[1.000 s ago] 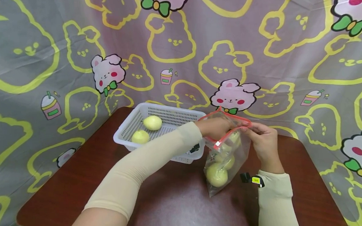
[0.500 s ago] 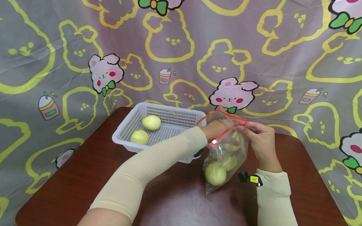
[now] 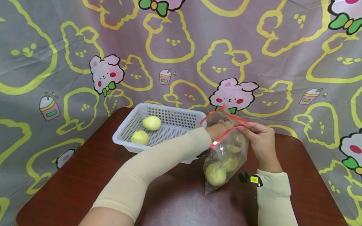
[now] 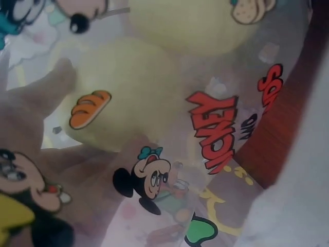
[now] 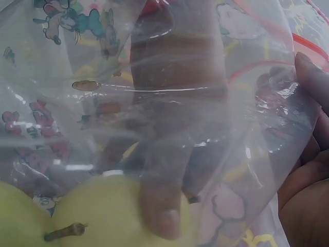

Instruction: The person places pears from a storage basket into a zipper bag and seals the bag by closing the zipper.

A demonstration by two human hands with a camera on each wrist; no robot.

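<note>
A clear zip bag [image 3: 241,147] with a red zip edge hangs open, several yellow-green pears [image 3: 215,174] inside it. My left hand [image 3: 219,129] reaches through the opening; in the left wrist view its thumb and fingers [image 4: 49,92] curl round a pear [image 4: 123,92], seen through the printed plastic. Through the plastic, the right wrist view shows one of its fingertips on a pear [image 5: 103,211] with a brown stem. My right hand [image 3: 262,141] pinches the right end of the red edge between thumb and fingers.
Left of the bag, a white perforated basket [image 3: 124,140] holds two pears [image 3: 152,123], partly covered by my left forearm. Both stand on a dark red-brown table [image 3: 80,174]. Behind hangs a patterned curtain [image 3: 177,29].
My left hand has gone lower and further right inside the bag. The lower pears have shifted slightly apart, and the right hand keeps its pinch on the edge.
</note>
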